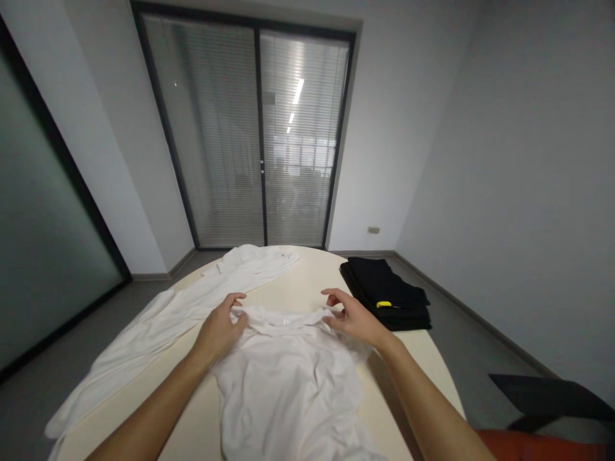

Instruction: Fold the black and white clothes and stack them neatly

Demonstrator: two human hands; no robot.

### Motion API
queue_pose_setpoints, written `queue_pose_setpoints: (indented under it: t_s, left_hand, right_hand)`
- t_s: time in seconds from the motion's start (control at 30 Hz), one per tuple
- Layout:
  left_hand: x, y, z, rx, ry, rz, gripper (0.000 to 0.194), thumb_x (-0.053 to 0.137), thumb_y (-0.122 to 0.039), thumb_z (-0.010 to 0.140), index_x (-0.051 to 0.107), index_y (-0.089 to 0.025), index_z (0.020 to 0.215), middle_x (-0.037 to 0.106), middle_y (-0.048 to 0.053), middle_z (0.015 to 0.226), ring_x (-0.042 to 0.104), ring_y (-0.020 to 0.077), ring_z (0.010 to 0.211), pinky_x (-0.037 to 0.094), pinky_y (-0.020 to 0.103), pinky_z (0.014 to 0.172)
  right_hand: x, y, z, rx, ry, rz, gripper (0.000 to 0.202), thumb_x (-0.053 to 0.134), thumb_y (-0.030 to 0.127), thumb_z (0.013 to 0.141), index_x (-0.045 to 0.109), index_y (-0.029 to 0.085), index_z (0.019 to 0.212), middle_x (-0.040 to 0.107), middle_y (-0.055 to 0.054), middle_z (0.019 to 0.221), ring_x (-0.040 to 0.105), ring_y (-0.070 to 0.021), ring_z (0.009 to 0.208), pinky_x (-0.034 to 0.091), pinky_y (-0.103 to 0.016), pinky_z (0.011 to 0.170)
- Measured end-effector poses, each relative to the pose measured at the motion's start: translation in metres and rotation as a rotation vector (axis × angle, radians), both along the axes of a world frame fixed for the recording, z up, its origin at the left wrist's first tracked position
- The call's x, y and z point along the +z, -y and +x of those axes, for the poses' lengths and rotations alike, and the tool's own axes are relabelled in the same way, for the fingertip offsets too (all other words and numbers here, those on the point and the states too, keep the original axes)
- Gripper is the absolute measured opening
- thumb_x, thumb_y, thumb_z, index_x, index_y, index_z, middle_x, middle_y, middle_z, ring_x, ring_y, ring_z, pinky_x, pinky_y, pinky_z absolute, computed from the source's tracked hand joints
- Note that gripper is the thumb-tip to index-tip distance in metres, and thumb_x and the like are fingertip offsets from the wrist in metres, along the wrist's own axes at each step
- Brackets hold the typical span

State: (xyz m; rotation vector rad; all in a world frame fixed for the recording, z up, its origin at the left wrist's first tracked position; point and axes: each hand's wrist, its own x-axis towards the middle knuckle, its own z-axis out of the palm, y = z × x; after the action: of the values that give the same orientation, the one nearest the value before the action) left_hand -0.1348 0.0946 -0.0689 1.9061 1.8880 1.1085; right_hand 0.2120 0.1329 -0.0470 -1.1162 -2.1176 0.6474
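A white shirt (293, 384) lies towards me on the round table, its neckline at the far end and its body wrinkled. At the left end of the neckline, my left hand (221, 330) holds the cloth between thumb and fingers. My right hand (353, 317) grips the opposite end, the index finger raised off the fabric and the thumb against it. Motion blurs the shirt's right edge. A second white garment (158, 317) stretches along the table's left side, creased and partly over the edge.
The cream round table (307, 275) carries a stack of folded black clothes (384, 285) at the back right, with a small yellow item (383, 305) on it. A dark chair part (548, 397) and something red (533, 445) are at lower right. Glass doors with blinds (254, 141) stand beyond.
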Motion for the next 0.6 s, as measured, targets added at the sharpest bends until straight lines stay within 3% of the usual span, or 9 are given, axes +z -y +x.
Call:
queue_pose_setpoints:
  t_s: [0.1, 0.2, 0.3, 0.37, 0.5, 0.6]
  left_hand:
    - [0.002, 0.005, 0.006, -0.033, -0.071, -0.08, 0.041, 0.054, -0.042, 0.085, 0.061, -0.022, 0.12, 0.07, 0.006, 0.103, 0.066, 0.0222, 0.081, 0.048, 0.034, 0.079]
    - [0.0, 0.001, 0.001, -0.082, -0.093, -0.033, 0.029, 0.05, -0.039, 0.086, 0.069, -0.02, 0.1, 0.072, 0.008, 0.101, 0.065, 0.0251, 0.094, 0.046, 0.035, 0.088]
    - [0.0, -0.003, -0.007, -0.031, -0.167, 0.076, 0.027, 0.049, -0.038, 0.086, 0.069, -0.021, 0.091, 0.072, 0.008, 0.098, 0.062, 0.0271, 0.096, 0.045, 0.037, 0.09]
    - [0.004, -0.002, -0.01, 0.034, -0.232, 0.118, 0.026, 0.049, -0.039, 0.087, 0.068, -0.022, 0.09, 0.072, 0.008, 0.097, 0.061, 0.0283, 0.096, 0.045, 0.037, 0.088]
    - [0.016, 0.006, -0.012, 0.172, -0.289, 0.054, 0.024, 0.05, -0.044, 0.089, 0.065, -0.026, 0.09, 0.071, 0.006, 0.09, 0.063, 0.0273, 0.087, 0.044, 0.033, 0.072]
    - [0.017, 0.006, -0.014, 0.217, -0.212, -0.023, 0.024, 0.046, -0.045, 0.092, 0.059, -0.025, 0.094, 0.071, 0.005, 0.09, 0.064, 0.0233, 0.074, 0.04, 0.029, 0.063]
  right_hand:
    - [-0.001, -0.002, 0.001, -0.16, 0.06, -0.027, 0.045, 0.06, 0.038, 0.087, 0.057, 0.018, 0.128, 0.065, -0.009, 0.112, 0.064, -0.0163, 0.084, 0.048, -0.029, 0.074]
    - [0.001, -0.004, 0.006, -0.268, 0.211, -0.077, 0.036, 0.059, 0.04, 0.088, 0.069, 0.016, 0.113, 0.071, -0.01, 0.104, 0.064, -0.0173, 0.077, 0.047, -0.03, 0.072]
    - [0.004, -0.002, 0.014, -0.202, 0.317, -0.173, 0.029, 0.062, 0.042, 0.084, 0.076, 0.017, 0.091, 0.074, -0.008, 0.086, 0.065, -0.0193, 0.075, 0.045, -0.029, 0.068]
    - [0.007, 0.001, 0.019, -0.131, 0.32, -0.236, 0.026, 0.067, 0.039, 0.08, 0.077, 0.016, 0.086, 0.073, -0.007, 0.08, 0.064, -0.0193, 0.073, 0.045, -0.028, 0.065]
    - [0.011, 0.003, 0.025, -0.037, 0.25, -0.256, 0.034, 0.075, 0.035, 0.071, 0.076, 0.017, 0.101, 0.072, -0.005, 0.087, 0.063, -0.017, 0.073, 0.046, -0.026, 0.066]
    - [0.013, 0.0, 0.026, -0.043, 0.204, -0.183, 0.037, 0.073, 0.034, 0.074, 0.073, 0.019, 0.108, 0.07, -0.004, 0.091, 0.059, -0.0144, 0.07, 0.045, -0.026, 0.066]
